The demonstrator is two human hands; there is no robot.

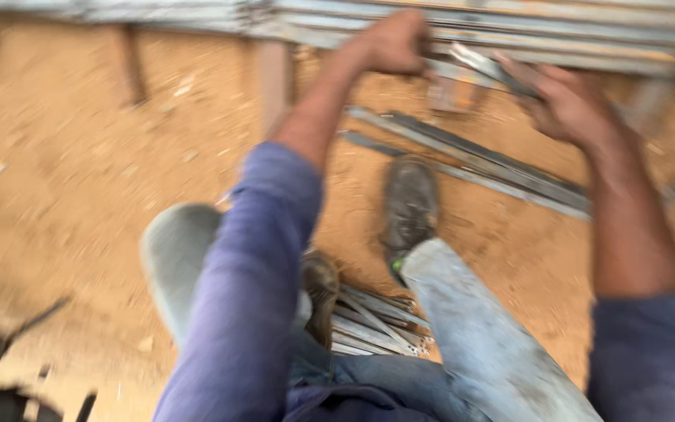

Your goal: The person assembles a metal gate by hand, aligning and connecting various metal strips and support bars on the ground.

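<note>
Metal strips (509,35) stacked on a frame, both hands' fingers clamped on them: left hand (391,43), right hand (568,101)

Sandy orange dirt floor (80,156) strewn with small debris, in daylight; blurred, perhaps a dark stand (1,383) lower left.

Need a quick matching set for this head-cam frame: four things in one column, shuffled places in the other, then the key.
Things:
1. left hand
2. right hand
3. long metal strips
4. short metal strips

Places:
A. piled under the person's legs, by the shoe
B. lying slantwise on the sandy ground, beyond the other shoe
C. on the stacked metal bars at the top, nearer the middle
D. gripping a thin metal piece near the stacked bars, further right

Pairs: 1-C, 2-D, 3-B, 4-A
</note>
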